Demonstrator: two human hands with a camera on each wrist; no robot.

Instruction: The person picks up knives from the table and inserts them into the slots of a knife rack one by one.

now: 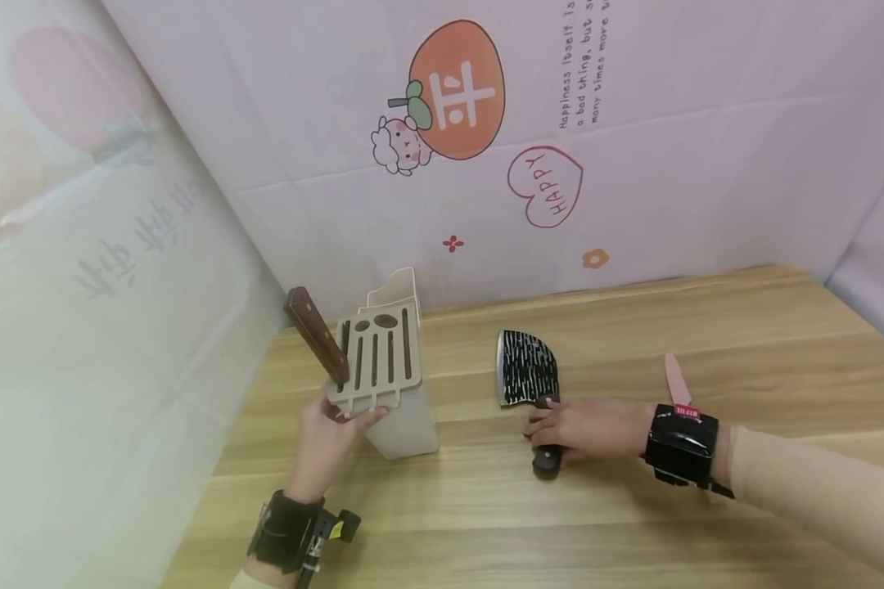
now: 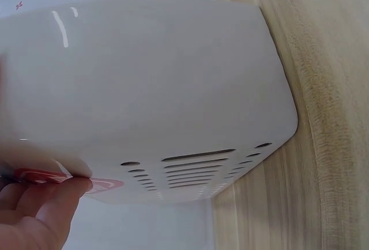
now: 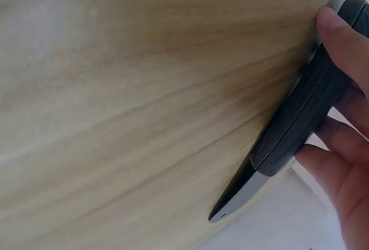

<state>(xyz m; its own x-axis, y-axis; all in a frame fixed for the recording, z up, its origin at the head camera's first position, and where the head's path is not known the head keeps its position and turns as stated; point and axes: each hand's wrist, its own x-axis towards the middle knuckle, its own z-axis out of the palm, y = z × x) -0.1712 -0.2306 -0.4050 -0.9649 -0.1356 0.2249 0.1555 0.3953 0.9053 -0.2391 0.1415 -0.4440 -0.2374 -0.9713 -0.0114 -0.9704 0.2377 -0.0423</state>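
Observation:
A cream knife block (image 1: pixel 408 425) with a slotted top stands at the left of the table. My left hand (image 1: pixel 327 446) grips its upper near side, thumb toward the front edge. The left wrist view shows the block's smooth wall and vent slots, with the fingers over a red label (image 2: pixel 106 185). One knife with a brown handle (image 1: pixel 317 335) stands tilted in the leftmost slot. My right hand (image 1: pixel 589 429) holds a cleaver (image 1: pixel 529 368) by its black handle (image 3: pixel 305 106), fingers and thumb around it. Its dark patterned blade points toward the back wall, low over the table.
A small pink knife (image 1: pixel 675 380) lies on the wooden table (image 1: pixel 471 523) beyond my right wrist, its handle end hidden behind the wrist strap. A printed cloth (image 1: pixel 324 229) hangs at the back, close behind the block. Another pale cloth (image 1: pixel 155 352) borders the left side.

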